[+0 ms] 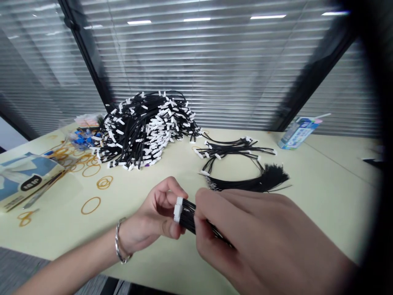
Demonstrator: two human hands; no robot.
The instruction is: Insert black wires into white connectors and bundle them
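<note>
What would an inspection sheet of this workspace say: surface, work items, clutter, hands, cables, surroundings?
Surface: pale yellow table, partly covered.
Work items: white connector with black wires, held up between both hands.
Clutter: rubber bands, printed packet and bag of blue pieces at left; carton at right.
Hands: left hand holds the connector; right hand grips the wires.
Cables: large heap behind the hands; smaller group and wire bundle to its right.
Surroundings: blinds behind the table.
</note>
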